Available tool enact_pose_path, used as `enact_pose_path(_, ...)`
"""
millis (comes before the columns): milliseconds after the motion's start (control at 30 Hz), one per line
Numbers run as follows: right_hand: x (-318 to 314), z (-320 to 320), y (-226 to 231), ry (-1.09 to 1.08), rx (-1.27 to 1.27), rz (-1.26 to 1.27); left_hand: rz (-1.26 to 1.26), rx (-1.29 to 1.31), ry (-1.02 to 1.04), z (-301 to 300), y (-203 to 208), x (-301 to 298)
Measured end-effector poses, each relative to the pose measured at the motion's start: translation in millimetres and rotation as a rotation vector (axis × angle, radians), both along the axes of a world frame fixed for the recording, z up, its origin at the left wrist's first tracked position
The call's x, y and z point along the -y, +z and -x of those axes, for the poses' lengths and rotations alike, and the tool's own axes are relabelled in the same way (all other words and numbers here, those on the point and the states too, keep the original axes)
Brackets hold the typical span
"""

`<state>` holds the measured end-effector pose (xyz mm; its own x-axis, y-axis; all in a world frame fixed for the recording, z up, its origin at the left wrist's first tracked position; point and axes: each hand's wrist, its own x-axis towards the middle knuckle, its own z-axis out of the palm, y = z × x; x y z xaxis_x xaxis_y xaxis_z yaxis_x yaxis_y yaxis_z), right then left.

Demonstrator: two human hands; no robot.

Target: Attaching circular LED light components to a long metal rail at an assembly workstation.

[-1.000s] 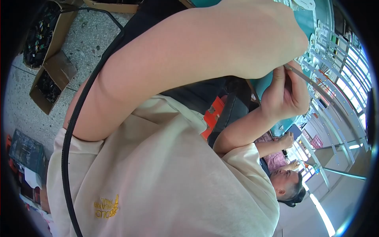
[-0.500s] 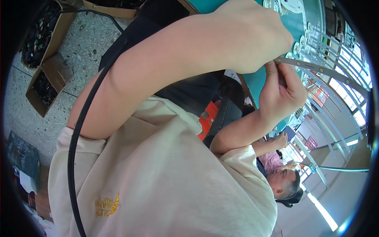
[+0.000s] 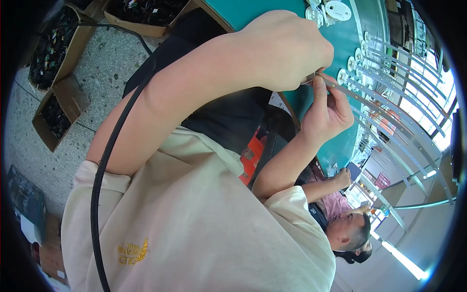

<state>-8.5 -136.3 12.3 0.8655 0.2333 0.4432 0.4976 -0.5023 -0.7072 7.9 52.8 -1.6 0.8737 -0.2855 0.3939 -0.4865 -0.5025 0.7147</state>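
Observation:
A long, narrow grey LED strip (image 3: 369, 102) curves away to the right from between my hands. My right hand (image 3: 327, 114) pinches it close to its near end, thumb and forefinger pressed together. Right beside that end, my left hand (image 3: 287, 48) is curled with its back turned up, so most of its fingers are hidden. A small, thin pale piece (image 3: 308, 78) shows at its fingertips, too small to name. Both hands are held up near the edge of the green table (image 3: 253, 12).
White round parts (image 3: 336, 10) lie on the table, with more strips (image 3: 413, 92) running beyond. Boxes of dark parts (image 3: 54, 114) stand on the speckled floor at left. A black cable (image 3: 104, 165) passes over my left arm. A co-worker (image 3: 348, 228) is at the right.
Both hands have moved left and slightly down in the picture, bringing the strip's near end along. My right thumb and forefinger now show more plainly on the strip.

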Motion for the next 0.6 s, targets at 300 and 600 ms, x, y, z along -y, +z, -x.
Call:
enact_pose_path(300,13,-3,-7,-0.024,-0.134,-0.278,0.01,-0.099,-0.214,-8,17,-20)
enact_pose_path(600,11,-5,-5,-0.01,-0.192,-0.258,0.084,-0.141,-0.22,-10,12,-15)
